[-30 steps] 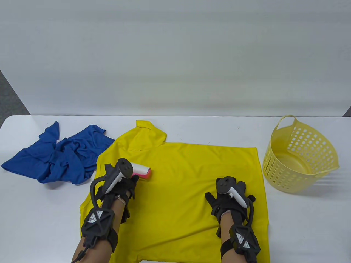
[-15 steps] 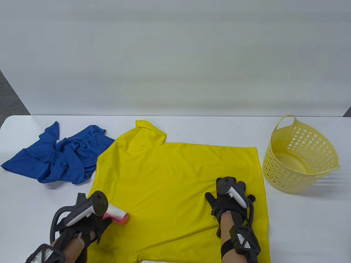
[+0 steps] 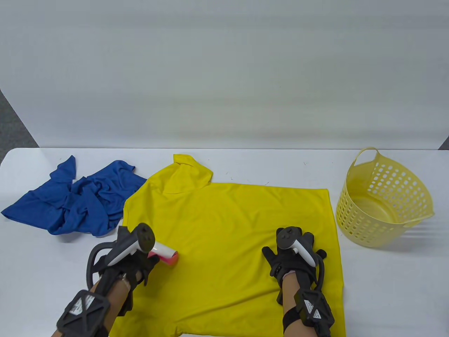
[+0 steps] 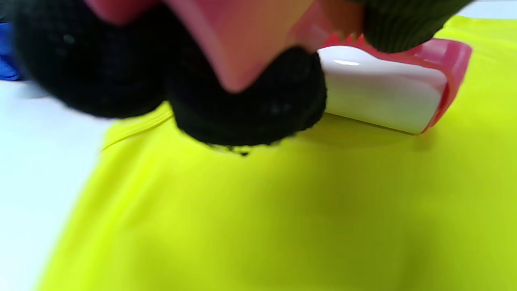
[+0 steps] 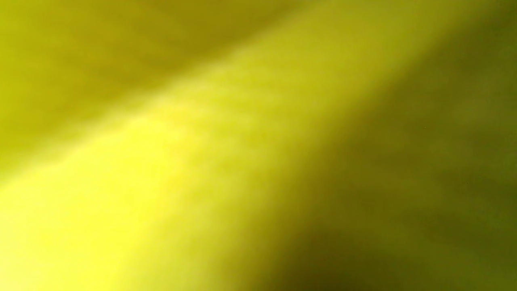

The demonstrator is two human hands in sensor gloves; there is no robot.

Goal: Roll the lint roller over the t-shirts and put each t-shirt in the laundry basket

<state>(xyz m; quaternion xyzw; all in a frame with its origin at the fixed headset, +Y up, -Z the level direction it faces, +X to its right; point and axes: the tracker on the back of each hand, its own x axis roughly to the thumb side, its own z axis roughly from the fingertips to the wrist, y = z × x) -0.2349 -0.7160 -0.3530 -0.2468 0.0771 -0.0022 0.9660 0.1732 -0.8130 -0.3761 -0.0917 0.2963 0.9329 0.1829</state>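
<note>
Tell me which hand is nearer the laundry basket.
Right. The right hand lies flat on the yellow t-shirt beside the laundry basket; the left hand works the shirt's far side.

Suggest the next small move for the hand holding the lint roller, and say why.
Probably push the lint roller away across the yellow t-shirt toward its collar side. The left hand grips it with the roll resting on the shirt's near-left part, the right hand lies flat on the fabric, and most of the shirt lies beyond the roller.

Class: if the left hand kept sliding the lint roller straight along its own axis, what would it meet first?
Probably only more yellow t-shirt: the lint roller in the left hand points roughly toward the right hand, far off.
</note>
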